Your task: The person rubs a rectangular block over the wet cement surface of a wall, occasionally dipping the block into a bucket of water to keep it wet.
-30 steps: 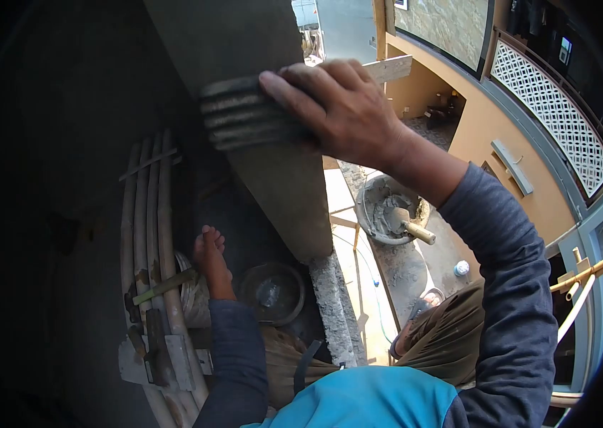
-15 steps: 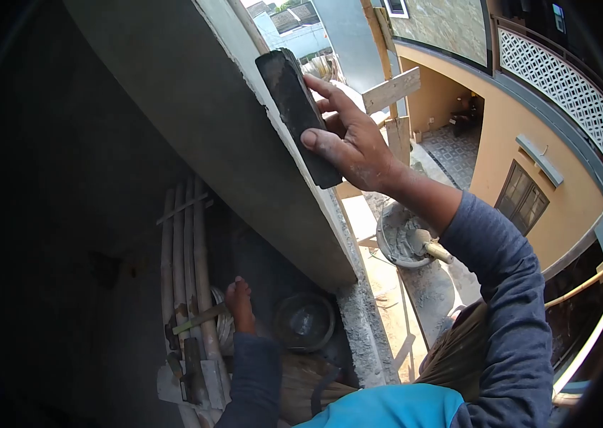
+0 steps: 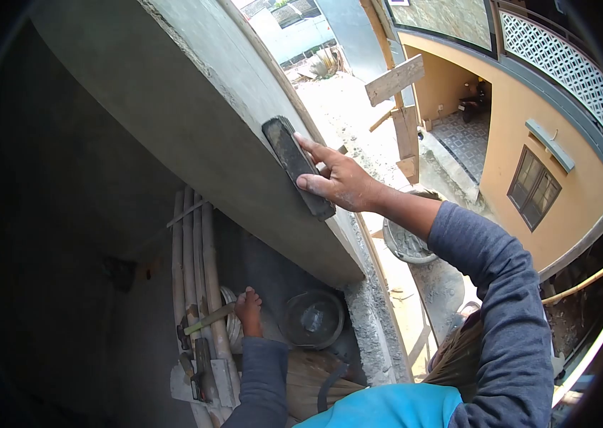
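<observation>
My right hand [image 3: 341, 178] is closed around a dark, block-shaped hand float [image 3: 297, 167], thumb on its near side and fingers over the far edge. The float lies along the light, narrow edge face of the plastered wall [image 3: 244, 85], slanting down to the right. Lower down, in shade, my left hand [image 3: 248, 310] is closed at the end of a yellow-green-handled tool [image 3: 209, 319]. That tool's other end rests by the bundled poles [image 3: 198, 271], and its head is too dark to name. Close to this hand sits a dark round basin [image 3: 312, 319].
A mortar bucket [image 3: 408, 242] stands outside the wall, partly behind my right forearm. Trowel-like tools [image 3: 201, 374] lie on the poles. The rough concrete ledge [image 3: 380, 335] runs below the wall. Nailed boards [image 3: 394, 80] rise beyond, facing an orange house [image 3: 487, 128].
My right hand has slid the float down along the wall edge. The view has shifted, showing more of the wall's light face. My left hand stays by the poles.
</observation>
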`<state>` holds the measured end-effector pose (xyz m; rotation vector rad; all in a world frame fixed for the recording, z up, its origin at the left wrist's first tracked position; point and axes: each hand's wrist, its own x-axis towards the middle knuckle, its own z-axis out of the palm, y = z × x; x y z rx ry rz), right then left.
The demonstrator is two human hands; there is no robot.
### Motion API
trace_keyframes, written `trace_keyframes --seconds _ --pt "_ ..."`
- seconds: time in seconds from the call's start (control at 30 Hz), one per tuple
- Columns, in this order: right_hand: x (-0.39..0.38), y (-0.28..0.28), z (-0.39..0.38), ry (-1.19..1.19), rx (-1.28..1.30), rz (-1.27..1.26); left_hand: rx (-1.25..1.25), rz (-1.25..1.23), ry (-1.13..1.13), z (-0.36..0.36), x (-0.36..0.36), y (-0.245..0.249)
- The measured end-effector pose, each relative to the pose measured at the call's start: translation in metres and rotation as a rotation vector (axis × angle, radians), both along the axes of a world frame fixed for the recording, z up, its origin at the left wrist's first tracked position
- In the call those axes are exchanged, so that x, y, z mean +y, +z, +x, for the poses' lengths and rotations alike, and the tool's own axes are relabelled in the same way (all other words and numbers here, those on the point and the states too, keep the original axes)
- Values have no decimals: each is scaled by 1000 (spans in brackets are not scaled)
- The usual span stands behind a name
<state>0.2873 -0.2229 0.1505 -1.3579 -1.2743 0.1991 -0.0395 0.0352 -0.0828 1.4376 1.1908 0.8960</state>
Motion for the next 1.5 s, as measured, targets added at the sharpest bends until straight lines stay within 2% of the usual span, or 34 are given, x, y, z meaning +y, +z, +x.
trace_keyframes --seconds 0.1,0.13,0.2,0.3,0.33,0.37,0.43,0.5,0.63,0.7,0.73,0.77,0.83,0.9,0.97,1.03,1.1,1.13,1.17,1.3,1.33,1.43,1.47,1.5 --pt "-23 -61 3 -70 85 -376 42 10 -6 5 -6 1" --pt "-28 -72 8 -72 95 -370 51 17 -10 4 -6 -1" --pt "-37 -89 13 -122 381 -375 70 -10 -3 1 -1 -8" --pt "-43 -87 27 -232 423 -206 51 43 -22 -7 7 -19" --pt "-42 -81 29 -244 381 -70 68 45 -23 -6 7 -19" --pt "-50 -76 32 -250 371 -123 36 68 -3 -5 8 -22" --pt "-47 -78 36 -366 244 -69 24 93 18 -2 5 -22" --pt "-51 -73 33 -345 271 -30 -91 166 15 5 2 -21" --pt "-54 -79 27 -352 230 16 -125 148 53 24 -9 -5" --pt "-55 -84 20 -360 84 117 -197 183 124 38 -20 13" --pt "-57 -87 15 -312 16 161 -123 202 147 45 -27 33" --pt "-65 -86 5 -317 -156 170 -147 217 153 50 -28 49" --pt "-67 -90 -13 -190 -423 272 -272 228 217 59 -27 82" --pt "-67 -99 -41 -21 -608 223 -432 258 282 62 -19 102" --pt "-61 -129 -69 184 -615 -103 -541 255 305 53 -9 101" --pt "-50 -159 -96 283 -592 -500 -592 227 377 44 -5 96" --pt "-27 -206 -118 248 -585 -713 -692 48 435 34 -6 97" --pt "-6 -212 -131 250 -532 -929 -690 34 469 30 -6 99" --pt "15 -224 -143 228 -555 -1062 -696 72 405 29 -5 102" --pt "94 -286 -196 235 -876 -1224 -719 104 311 29 -4 111" --pt "110 -306 -205 248 -876 -1236 -714 91 321 29 -2 112" --pt "145 -385 -221 405 -1024 -1259 -730 44 371 25 2 116" --pt "151 -420 -226 383 -1200 -1326 -763 42 370 22 2 118" --pt "157 -430 -230 357 -1379 -1383 -797 41 368 18 2 116"
